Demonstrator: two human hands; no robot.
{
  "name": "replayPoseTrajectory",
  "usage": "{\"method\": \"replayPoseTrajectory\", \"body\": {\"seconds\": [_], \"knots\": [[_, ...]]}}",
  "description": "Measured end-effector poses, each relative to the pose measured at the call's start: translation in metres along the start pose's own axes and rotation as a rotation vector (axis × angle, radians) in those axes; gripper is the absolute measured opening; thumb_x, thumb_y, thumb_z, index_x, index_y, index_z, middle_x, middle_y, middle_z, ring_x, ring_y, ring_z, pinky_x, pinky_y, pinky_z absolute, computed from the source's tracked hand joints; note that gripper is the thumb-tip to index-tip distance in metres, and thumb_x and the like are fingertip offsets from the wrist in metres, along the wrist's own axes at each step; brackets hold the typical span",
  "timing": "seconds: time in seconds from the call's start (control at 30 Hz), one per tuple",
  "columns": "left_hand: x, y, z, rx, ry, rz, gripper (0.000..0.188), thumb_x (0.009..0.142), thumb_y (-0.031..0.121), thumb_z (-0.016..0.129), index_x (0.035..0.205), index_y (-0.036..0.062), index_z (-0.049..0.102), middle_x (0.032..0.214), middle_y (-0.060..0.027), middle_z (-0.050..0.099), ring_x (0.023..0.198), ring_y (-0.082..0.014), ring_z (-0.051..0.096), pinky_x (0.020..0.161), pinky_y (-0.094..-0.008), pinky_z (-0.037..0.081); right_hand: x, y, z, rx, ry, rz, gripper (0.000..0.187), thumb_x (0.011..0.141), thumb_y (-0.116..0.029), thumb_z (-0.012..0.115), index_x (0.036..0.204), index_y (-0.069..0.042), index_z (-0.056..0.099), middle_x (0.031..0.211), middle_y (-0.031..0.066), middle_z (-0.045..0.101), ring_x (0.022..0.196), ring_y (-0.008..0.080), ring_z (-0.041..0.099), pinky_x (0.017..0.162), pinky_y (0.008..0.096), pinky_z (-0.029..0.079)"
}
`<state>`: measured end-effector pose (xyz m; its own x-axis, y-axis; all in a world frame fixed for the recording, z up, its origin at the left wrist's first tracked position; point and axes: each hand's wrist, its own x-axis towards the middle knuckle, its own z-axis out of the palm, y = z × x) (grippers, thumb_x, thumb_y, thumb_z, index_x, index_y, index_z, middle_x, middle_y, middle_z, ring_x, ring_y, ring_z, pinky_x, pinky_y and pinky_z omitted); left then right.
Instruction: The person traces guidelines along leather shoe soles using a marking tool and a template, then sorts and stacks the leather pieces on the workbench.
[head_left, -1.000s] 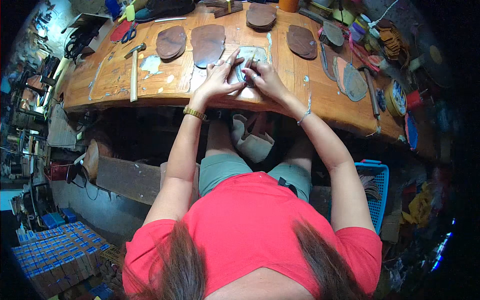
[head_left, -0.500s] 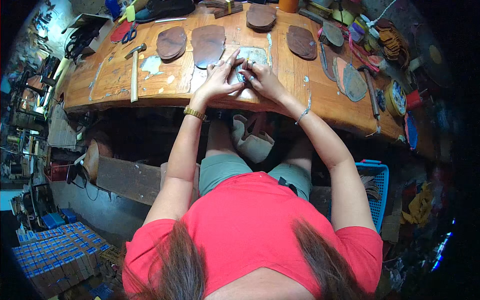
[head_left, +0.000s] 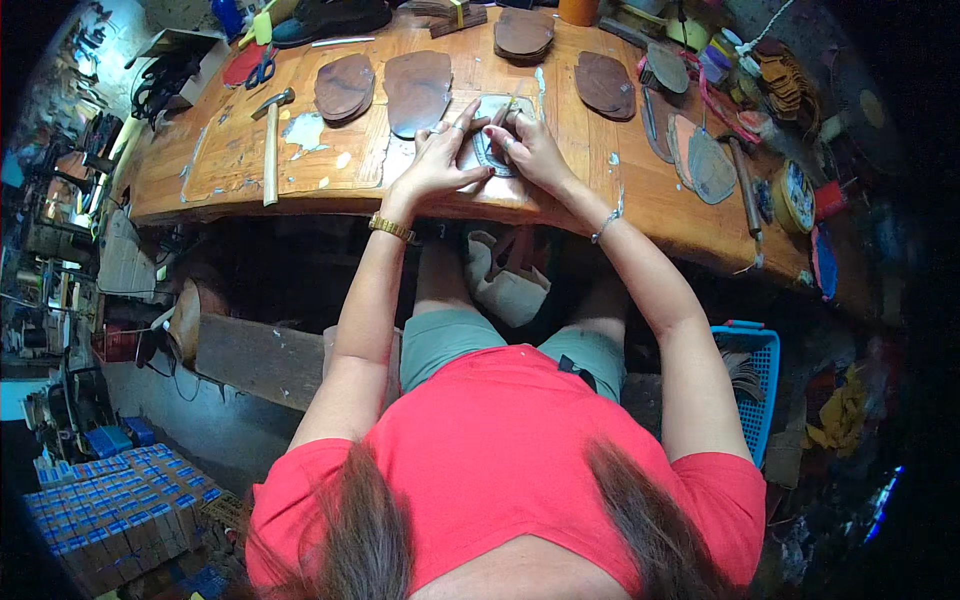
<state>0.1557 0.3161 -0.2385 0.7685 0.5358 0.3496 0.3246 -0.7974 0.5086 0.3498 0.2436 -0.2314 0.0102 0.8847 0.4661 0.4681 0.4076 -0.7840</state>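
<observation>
apparently, the left hand (head_left: pixel 432 160) spreads its fingers (head_left: pixel 465 116) wide to steady a flat pale-grey pad (head_left: pixel 492 103), while the right hand (head_left: pixel 536 157) pinches a slim brownish tool (head_left: pixel 504 112).

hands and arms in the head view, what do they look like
Both arms are bare below short red sleeves. The ungloved left hand has a gold-coloured watch or bracelet at its wrist; the right hand has a thin, pale or silvery bracelet. Both hands seem to wear rings, though these are small to make out.
</observation>
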Motion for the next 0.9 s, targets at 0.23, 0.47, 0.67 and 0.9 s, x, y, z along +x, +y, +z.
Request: {"method": "replayPoseTrajectory", "body": {"seconds": [0.23, 0.47, 0.67, 0.9], "knots": [[-0.001, 0.0, -0.002, 0.001, -0.002, -0.03, 0.114, 0.072, 0.048, 0.076, 0.162, 0.0134, 0.015, 0.141, -0.0092, 0.059, 0.127, -0.0349, 0.053, 0.1, -0.0486, 0.028, 0.002, -0.006, 0.006, -0.17, -0.053, -0.291, 0.017, 0.096, -0.014, 0.063, 0.098, 0.003, 0.064, 0.091, 0.0247, 0.067, 0.086, 0.0403, 0.067, 0.074, 0.0431, 0.052], [0.001, 0.004, -0.005, -0.003, -0.026, -0.036, 0.114, 0.072, 0.048, 0.075, 0.162, 0.0133, 0.014, 0.142, -0.0096, 0.059, 0.126, -0.0352, 0.053, 0.1, -0.0489, 0.028, 0.004, 0.003, 0.006, -0.124, -0.03, -0.193, 0.019, 0.096, -0.015, 0.062, 0.101, 0.003, 0.068, 0.089, 0.0239, 0.068, 0.083, 0.0409, 0.067, 0.074, 0.0434, 0.052], [-0.002, 0.009, -0.008, -0.079, -0.047, -0.047, 0.102, 0.084, 0.051, 0.072, 0.162, 0.0159, 0.016, 0.144, -0.0178, 0.054, 0.143, -0.0327, 0.038, 0.109, -0.0525, 0.019, 0.006, 0.002, 0.001, -0.132, -0.016, -0.166, 0.019, 0.096, -0.015, 0.062, 0.099, 0.003, 0.067, 0.087, 0.0242, 0.068, 0.082, 0.0409, 0.067, 0.074, 0.043, 0.052], [-0.005, 0.007, -0.006, -0.097, -0.024, -0.093, 0.093, 0.091, 0.044, 0.067, 0.162, 0.0176, 0.014, 0.149, -0.0137, 0.052, 0.143, -0.0286, 0.039, 0.111, -0.0524, 0.017, 0.009, 0.0, 0.007, -0.157, -0.03, -0.239, 0.018, 0.096, -0.014, 0.062, 0.102, 0.003, 0.064, 0.088, 0.0241, 0.066, 0.084, 0.0416, 0.066, 0.073, 0.0453, 0.052]]}}
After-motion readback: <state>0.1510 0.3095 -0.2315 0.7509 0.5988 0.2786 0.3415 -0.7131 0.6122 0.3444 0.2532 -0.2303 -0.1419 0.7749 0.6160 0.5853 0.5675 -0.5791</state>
